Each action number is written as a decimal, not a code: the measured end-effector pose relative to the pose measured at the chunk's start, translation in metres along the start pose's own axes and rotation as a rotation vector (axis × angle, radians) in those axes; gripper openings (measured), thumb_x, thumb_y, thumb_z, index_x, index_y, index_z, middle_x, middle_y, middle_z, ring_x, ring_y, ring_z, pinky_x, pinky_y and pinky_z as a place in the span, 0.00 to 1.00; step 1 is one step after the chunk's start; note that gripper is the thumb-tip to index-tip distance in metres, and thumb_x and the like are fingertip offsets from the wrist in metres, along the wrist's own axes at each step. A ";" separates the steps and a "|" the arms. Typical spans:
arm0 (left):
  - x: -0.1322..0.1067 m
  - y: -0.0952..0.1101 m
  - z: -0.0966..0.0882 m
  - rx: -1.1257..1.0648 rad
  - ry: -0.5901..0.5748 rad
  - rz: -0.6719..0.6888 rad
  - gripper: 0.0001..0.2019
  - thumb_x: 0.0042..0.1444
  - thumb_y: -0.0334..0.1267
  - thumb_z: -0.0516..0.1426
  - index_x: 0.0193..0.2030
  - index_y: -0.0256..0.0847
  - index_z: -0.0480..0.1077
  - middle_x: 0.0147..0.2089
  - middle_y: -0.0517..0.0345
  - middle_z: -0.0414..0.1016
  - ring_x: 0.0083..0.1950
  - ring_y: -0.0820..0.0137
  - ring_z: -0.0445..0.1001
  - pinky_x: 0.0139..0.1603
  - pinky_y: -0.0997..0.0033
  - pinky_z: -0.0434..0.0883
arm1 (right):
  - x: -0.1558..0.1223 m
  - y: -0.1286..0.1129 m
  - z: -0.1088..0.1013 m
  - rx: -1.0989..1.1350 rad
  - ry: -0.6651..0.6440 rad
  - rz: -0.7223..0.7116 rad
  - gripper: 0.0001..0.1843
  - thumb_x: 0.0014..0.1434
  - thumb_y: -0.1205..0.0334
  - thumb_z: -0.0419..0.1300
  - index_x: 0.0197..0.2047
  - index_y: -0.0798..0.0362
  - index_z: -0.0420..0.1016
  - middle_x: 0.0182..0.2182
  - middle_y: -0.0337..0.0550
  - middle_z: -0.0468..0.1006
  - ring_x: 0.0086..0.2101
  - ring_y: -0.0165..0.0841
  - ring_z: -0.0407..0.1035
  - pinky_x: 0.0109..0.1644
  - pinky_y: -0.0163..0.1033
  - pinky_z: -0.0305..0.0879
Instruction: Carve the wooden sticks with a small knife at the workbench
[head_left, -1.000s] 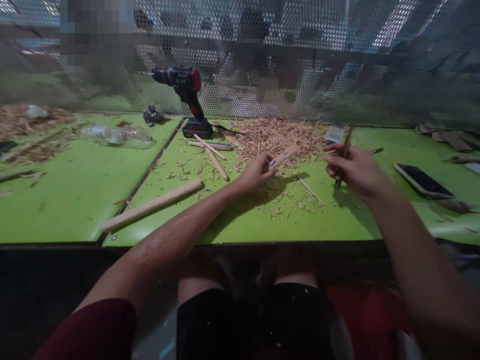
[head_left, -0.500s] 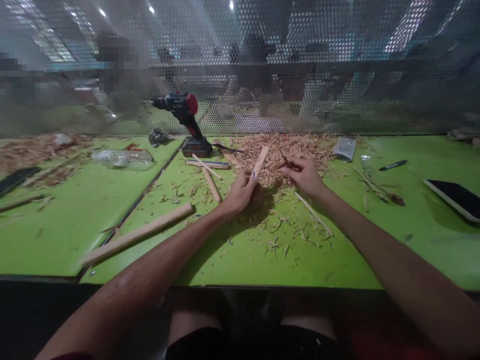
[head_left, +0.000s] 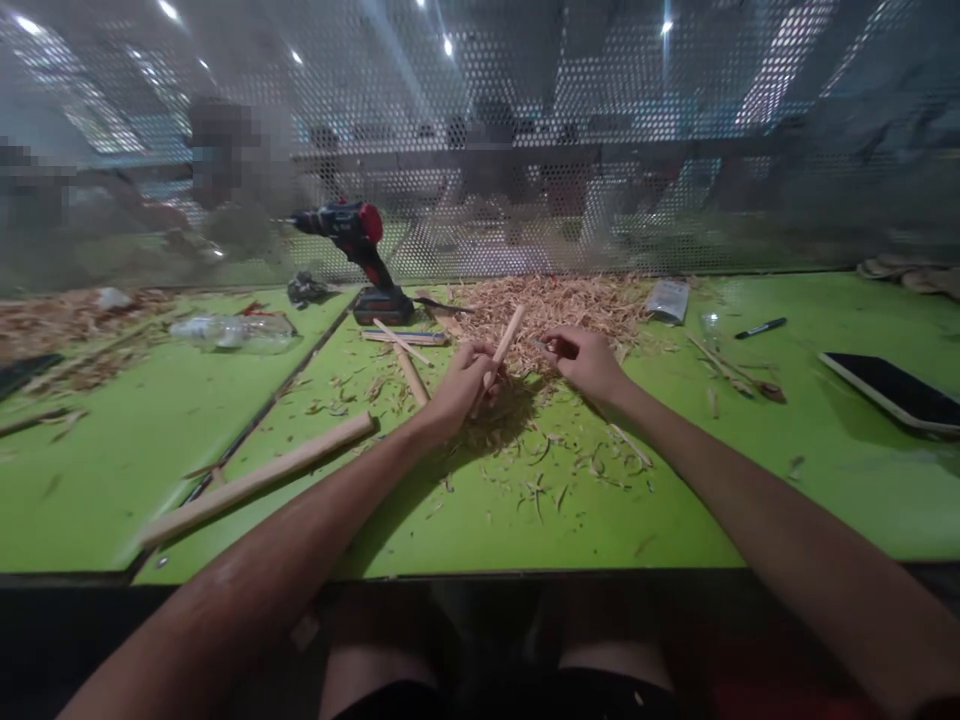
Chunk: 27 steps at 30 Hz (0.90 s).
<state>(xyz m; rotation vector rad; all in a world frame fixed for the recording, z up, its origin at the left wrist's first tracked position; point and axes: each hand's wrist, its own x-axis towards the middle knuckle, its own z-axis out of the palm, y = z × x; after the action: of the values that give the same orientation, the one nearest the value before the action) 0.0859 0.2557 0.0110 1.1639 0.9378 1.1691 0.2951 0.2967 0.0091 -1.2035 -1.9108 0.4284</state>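
At the far 9 o'clock edge of the green desk (head_left: 112,480) lies a scatter of wood shavings (head_left: 67,312), with a clear plastic bottle (head_left: 232,332) on its side just right of them. A long wooden batten (head_left: 259,478) lies diagonally across the seam between the two desk panels, at about 8 o'clock from the hands. Toward 11 o'clock a red and black cordless drill (head_left: 360,255) stands on its battery base against the perforated metal screen (head_left: 525,150), and a few short wooden sticks (head_left: 405,350) lie crossed just in front of it.

The left hand (head_left: 461,385) is clenched around the lower end of a slim wooden stick (head_left: 501,350), which tilts up and away toward 1 o'clock, its upper end over the big heap of shavings (head_left: 555,302) at 12 o'clock. The right hand (head_left: 585,362) sits just beside it, near but not touching, its fingers pinched on something small and dark; what that is cannot be told. Loose curls of wood (head_left: 555,470) litter the desk below both hands.

Toward 2 o'clock lie a small packet (head_left: 667,300), a black pen (head_left: 759,328) and some thin wood strips (head_left: 731,372). At 3 o'clock a dark phone (head_left: 889,390) lies flat, well apart from the hands.
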 end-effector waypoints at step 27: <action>-0.007 0.000 0.002 -0.159 -0.429 -0.033 0.11 0.63 0.39 0.60 0.48 0.38 0.67 0.34 0.58 0.74 0.28 0.76 0.75 0.27 0.77 0.73 | -0.015 -0.064 0.005 -0.744 -0.271 0.184 0.18 0.67 0.57 0.50 0.44 0.54 0.80 0.41 0.56 0.82 0.39 0.44 0.74 0.41 0.42 0.61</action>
<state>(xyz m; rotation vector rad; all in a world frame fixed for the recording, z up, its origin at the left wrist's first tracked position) 0.0870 0.2489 0.0114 1.2017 0.5256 0.8988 0.2572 0.2537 0.0406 -1.8822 -2.2910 -0.0561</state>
